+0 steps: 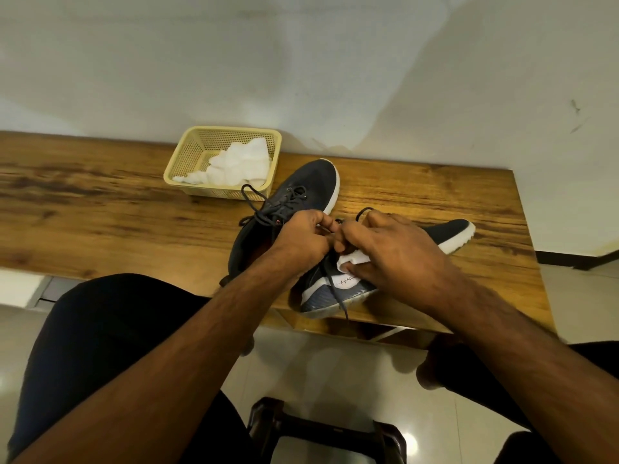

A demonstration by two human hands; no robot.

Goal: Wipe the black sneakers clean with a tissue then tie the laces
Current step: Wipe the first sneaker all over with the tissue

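We note a long wood-grain tabletop (100, 202) across mid-frame. On it, two black mesh sneakers with white soles: one (311, 189) at centre, toe toward the wall, the other (449, 232) right of it, toe pointing right. A cream perforated plastic basket (187, 162), upper centre-left, holds crumpled white tissues (234, 165). Our left hand (301, 236) pinches a dark lace (363, 212) over the right sneaker; our right hand (398, 249) pinches lace too, with a small white tissue wad (351, 257) tucked under its fingers.

Left hand (303, 237) and right hand (398, 246) pinching laces (363, 212) above near sneaker (449, 234), tissue (351, 259) under right fingers (355, 269), second sneaker (301, 192) just beyond left fingertips
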